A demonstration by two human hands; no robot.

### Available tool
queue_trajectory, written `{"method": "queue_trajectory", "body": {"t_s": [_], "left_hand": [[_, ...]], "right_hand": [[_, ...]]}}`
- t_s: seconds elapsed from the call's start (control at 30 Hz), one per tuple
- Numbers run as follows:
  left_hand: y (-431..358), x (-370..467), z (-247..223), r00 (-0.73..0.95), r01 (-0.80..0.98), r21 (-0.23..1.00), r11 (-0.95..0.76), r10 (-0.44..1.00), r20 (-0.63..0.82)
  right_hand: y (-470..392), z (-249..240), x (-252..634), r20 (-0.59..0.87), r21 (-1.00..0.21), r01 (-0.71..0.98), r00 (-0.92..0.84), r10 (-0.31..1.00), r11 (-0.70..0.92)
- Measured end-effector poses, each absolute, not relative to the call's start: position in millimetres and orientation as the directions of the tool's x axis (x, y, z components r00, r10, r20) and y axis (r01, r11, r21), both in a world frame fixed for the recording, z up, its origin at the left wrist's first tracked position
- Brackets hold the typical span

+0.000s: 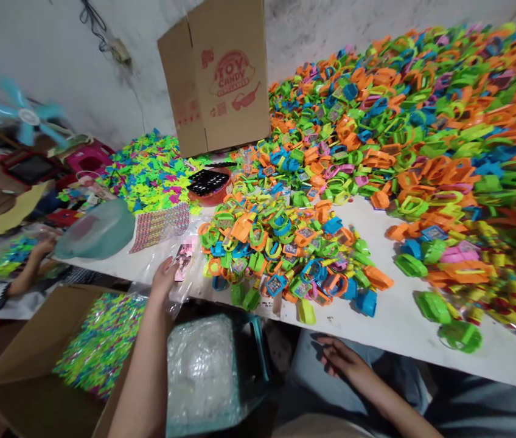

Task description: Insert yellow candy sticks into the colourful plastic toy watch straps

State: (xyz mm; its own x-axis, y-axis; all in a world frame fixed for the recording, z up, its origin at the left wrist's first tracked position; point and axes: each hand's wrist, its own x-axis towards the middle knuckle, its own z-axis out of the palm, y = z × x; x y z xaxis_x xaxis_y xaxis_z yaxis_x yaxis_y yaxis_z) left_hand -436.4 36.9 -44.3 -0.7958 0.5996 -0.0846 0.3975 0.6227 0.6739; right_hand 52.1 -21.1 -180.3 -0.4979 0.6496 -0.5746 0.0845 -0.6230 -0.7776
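head: left hand (163,277) pinches bag (185,265), table (404,328) near edge; right hand (338,358) empty, fingers loosely curled; pieces (103,344) boxed; watches (276,284) loose.

White table (353,214), plastic toys (285,249), patterned sheet (162,226)

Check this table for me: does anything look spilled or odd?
Loose plastic toys look spilled: they lie heaped directly on the white table, some near its front edge, though that may be deliberate. The cardboard box behind appears tilted, possibly lens distortion.
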Motion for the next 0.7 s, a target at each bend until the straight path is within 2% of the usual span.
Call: {"method": "queue_trajectory", "body": {"t_s": [0.37, 0.7], "left_hand": [[77.6, -439.6, -22.7, -0.737, 0.467, 0.565, 0.680, 0.652, -0.176], [96.2, -439.4, -21.1, -0.732, 0.519, 0.464, 0.718, 0.653, -0.192]], "right_hand": [[-19.3, -180.3, 47.8, -0.581, -0.784, 0.119, -0.488, 0.652, -0.609], [-19.0, -190.2, 48.9, -0.575, -0.787, 0.124, -0.503, 0.645, -0.604]]}}
